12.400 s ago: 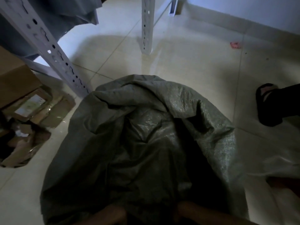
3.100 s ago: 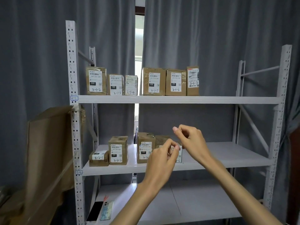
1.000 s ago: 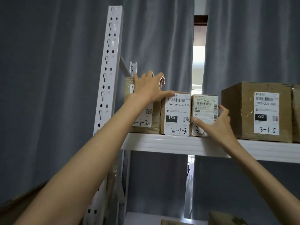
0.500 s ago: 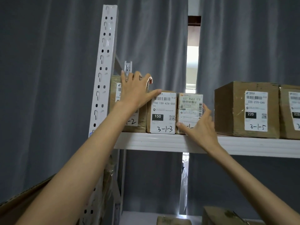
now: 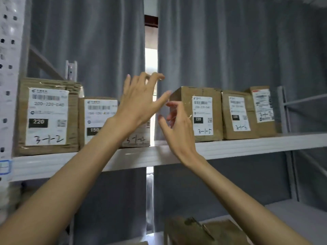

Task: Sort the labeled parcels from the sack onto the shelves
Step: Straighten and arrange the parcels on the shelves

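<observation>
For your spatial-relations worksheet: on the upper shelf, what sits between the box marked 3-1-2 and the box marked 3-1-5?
In the head view, between the 3-1-2 box and the 3-1-5 box stand two smaller parcels: the 150-label box and a small parcel mostly hidden behind the left hand.

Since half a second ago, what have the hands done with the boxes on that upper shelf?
Both hands have let go and drawn back. The left hand has come off the top of the 3-1-2 box; the right hand has left the 3-1-4 box. Both now hover open, touching nothing, in front of the gap before the 3-1-5 box. The boxes stand in the same row on the upper shelf.
</observation>
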